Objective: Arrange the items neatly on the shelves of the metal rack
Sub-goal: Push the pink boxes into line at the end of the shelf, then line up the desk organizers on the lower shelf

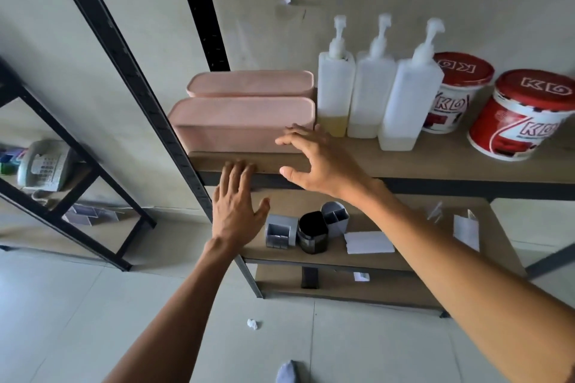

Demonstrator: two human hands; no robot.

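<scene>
Spread fingers of the right hand, tips at the near right corner of the front pink box; contact impossible to tell, nothing gripped. Lower and to the left, straight, loosely spread fingers of the left hand over the front edge of the upper shelf, likewise holding nothing.

Just behind the front box, a second pink box, parallel to it, both at the left end of the shelf beside an upright of the metal rack. To the right, three white pump bottles in a tight slanting row, then two red-lidded tubs a little apart. Judged mostly tidy here, with perhaps only the front box left to square up.

Looser on the lower shelf: grey organisers and a black cup clustered at the left, white cards and a white paper piece scattered to the right. Judged not yet arranged. Crumpled paper on the floor in front.
</scene>
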